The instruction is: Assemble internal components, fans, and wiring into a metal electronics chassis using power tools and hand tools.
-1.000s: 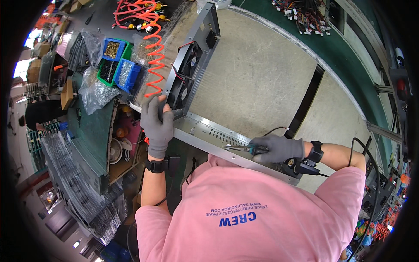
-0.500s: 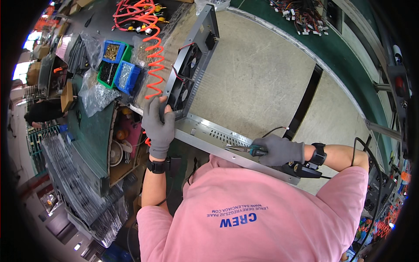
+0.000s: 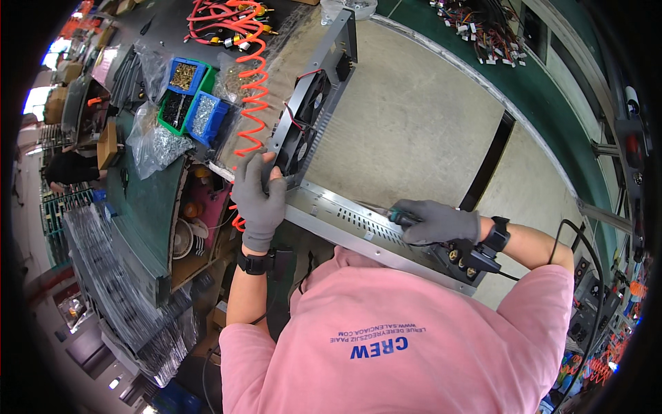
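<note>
A pair of pliers [image 3: 398,217] with teal and dark handles is clasped in the gloved right hand [image 3: 441,222], whose fingers are closed around it; the narrow tips are pointed leftward above a row of slots, and whether anything is touched by them cannot be told. The gloved left hand [image 3: 261,207] is laid at the left corner of a grey metal chassis [image 3: 338,231], two bare fingertips being shown at its upper edge; whether the metal is actually pinched there cannot be made out. The chassis is placed just in front of the wearer's pink shirt [image 3: 393,310], its long slotted side stretched between the two hands. At its left end a tall side panel [image 3: 339,41] is joined, on which dark fans [image 3: 296,148] are mounted, with thin red wires [image 3: 292,116] looped beside them. Beneath the right wrist, round brass-coloured fittings [image 3: 453,255] are partly covered. A pale, scuffed surface [image 3: 414,124] is seen beyond. To the left of the side panel, an orange coiled hose [image 3: 254,105] is strung down from tangled red cables [image 3: 219,26]. Farther left, small bins [image 3: 221,114] in blue and green are filled with fasteners, beside a clear plastic bag [image 3: 155,148].
</note>
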A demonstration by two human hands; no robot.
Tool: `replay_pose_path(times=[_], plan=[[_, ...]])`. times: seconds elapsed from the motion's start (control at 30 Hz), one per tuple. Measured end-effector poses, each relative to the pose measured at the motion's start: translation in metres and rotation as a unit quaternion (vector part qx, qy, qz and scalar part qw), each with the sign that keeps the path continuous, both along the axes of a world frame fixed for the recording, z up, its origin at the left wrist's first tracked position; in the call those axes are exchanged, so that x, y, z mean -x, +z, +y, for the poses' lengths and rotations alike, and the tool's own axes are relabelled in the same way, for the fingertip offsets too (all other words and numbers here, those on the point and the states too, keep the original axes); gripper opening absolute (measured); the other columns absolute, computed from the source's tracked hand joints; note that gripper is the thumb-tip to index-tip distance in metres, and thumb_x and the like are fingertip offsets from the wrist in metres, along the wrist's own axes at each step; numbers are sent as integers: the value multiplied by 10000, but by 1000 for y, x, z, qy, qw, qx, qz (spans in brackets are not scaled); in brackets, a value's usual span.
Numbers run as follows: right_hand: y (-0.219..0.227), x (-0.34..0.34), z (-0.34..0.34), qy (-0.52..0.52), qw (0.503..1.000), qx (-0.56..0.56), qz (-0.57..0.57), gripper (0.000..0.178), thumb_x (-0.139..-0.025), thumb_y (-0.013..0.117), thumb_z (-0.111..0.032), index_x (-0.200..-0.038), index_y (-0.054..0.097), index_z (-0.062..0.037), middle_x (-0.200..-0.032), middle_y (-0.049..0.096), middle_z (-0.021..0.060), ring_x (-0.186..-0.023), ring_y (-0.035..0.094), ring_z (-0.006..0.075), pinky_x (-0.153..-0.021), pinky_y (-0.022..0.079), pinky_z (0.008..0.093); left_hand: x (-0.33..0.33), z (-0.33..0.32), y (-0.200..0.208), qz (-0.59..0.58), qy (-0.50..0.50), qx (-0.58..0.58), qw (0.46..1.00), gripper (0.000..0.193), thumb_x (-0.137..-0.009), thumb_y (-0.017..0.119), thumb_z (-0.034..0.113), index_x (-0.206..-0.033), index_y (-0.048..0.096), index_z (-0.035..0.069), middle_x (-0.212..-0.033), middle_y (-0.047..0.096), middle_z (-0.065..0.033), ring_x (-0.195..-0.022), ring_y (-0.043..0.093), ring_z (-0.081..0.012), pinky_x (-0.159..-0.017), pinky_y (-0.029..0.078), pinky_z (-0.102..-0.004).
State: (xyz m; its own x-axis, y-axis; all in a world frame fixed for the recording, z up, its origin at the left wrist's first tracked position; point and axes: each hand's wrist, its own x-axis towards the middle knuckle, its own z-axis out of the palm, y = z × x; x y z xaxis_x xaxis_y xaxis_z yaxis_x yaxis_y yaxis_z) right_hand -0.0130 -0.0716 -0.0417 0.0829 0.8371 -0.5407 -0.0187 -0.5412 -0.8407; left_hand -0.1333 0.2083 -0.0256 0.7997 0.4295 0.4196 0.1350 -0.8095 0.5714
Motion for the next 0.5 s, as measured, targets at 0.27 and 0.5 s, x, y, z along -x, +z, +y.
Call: replay_pose_path(times=[0.27,0.5], plan=[[-21,10,42,71,997,-16,37,442,-711,565,-255,-1093,481,-50,-807,544,109,-726,529,192,-664,438,308,0,1,-4,1,0,9,1000,248,-698,577,51,-942,587,11,-913,564,-139,-716,581,-259,-612,460,-312],[-34,11,50,70,994,-78,28,469,-703,592,-245,-1111,479,-42,-868,559,124,-793,546,221,-716,443,330,1,0,0,26,5,26,999,256,-697,560,43,-948,575,-4,-914,559,-137,-735,573,-255,-642,452,-303]])
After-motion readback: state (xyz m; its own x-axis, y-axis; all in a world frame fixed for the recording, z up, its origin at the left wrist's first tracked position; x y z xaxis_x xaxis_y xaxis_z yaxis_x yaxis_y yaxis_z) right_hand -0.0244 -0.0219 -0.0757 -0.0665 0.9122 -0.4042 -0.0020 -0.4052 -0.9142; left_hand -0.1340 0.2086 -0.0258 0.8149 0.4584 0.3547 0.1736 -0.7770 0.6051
